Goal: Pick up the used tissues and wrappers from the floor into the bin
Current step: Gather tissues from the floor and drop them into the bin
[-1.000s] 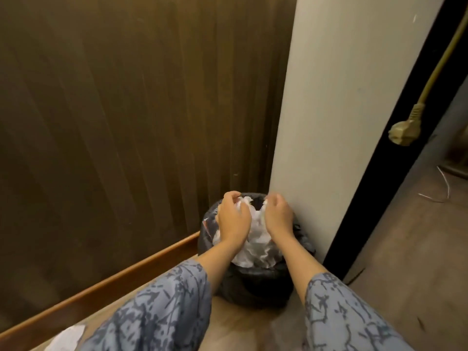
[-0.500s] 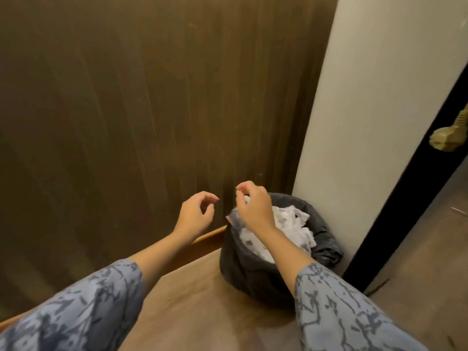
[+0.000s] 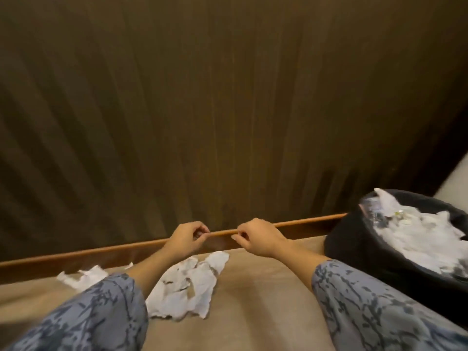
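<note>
A large crumpled white tissue (image 3: 187,287) with brown stains lies on the tan floor below my left hand (image 3: 186,238). A smaller white tissue (image 3: 82,276) lies further left by the skirting. The black-lined bin (image 3: 354,247) stands at the right, heaped with white tissues (image 3: 415,239) and a clear wrapper. My right hand (image 3: 258,238) hovers left of the bin. Both hands hang above the floor with fingers loosely curled and nothing in them.
A wooden skirting board (image 3: 101,252) runs along the foot of a dark brown panelled wall (image 3: 228,110). A white wall edge (image 3: 455,183) shows behind the bin. Tan floor (image 3: 266,300) spreads between my sleeves.
Both hands let go of the tissues in the bin and swung left. The view turned left, so the bin moved to the right edge and the floor tissues came into sight.
</note>
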The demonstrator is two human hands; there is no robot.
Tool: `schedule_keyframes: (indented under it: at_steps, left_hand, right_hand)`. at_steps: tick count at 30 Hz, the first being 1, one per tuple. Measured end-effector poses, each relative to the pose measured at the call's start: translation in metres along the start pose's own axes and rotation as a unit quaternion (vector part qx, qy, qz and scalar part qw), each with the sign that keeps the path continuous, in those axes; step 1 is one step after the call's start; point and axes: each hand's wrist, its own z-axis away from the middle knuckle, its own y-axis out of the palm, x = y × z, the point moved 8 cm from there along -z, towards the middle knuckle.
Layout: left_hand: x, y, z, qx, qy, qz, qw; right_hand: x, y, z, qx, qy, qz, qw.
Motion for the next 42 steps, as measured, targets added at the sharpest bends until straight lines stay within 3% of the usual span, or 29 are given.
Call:
schedule_keyframes:
  at_steps: [5,9,14,19,22,26,29,31,38,42]
  left_hand:
    - [0.12,-0.015,0.049,0.024,-0.099,-0.048,0.994]
    - [0.188,-0.012,0.08,0.016,-0.151,-0.08,0.985]
    - [0.227,0.025,0.097,0.086,-0.154,-0.136,0.975]
    - [0.244,0.055,0.109,-0.02,-0.148,-0.119,0.982]
    - [0.256,0.074,0.124,-0.064,-0.109,-0.063,0.99]
    - [0.257,0.072,0.137,-0.154,-0.076,0.001,0.985]
    - [0.252,0.068,0.144,-0.167,-0.066,0.014,0.984]
    - [0.254,0.066,0.15,-0.161,-0.083,0.043,0.982]
    - [0.26,0.057,0.158,-0.21,-0.135,0.044,0.967]
    - [0.26,0.062,0.151,-0.181,-0.126,0.029,0.975]
  right_hand:
    - [0.036,0.083,-0.029,0.081,-0.018,0.045,0.995]
    - [0.042,0.145,-0.049,0.144,0.061,0.021,0.987]
    - [0.042,0.198,-0.065,0.168,0.147,-0.032,0.974]
    - [0.047,0.243,-0.076,0.149,0.187,-0.067,0.969]
    - [0.06,0.26,-0.075,0.112,0.154,-0.061,0.98]
    - [0.076,0.272,-0.052,0.007,0.073,-0.073,0.995]
    - [0.07,0.281,-0.026,-0.1,0.024,-0.124,0.987]
    - [0.067,0.283,-0.018,-0.114,0.013,-0.145,0.983]
    - [0.053,0.251,-0.028,-0.169,0.105,-0.25,0.948]
    - [0.066,0.227,-0.072,-0.203,0.114,-0.287,0.929]
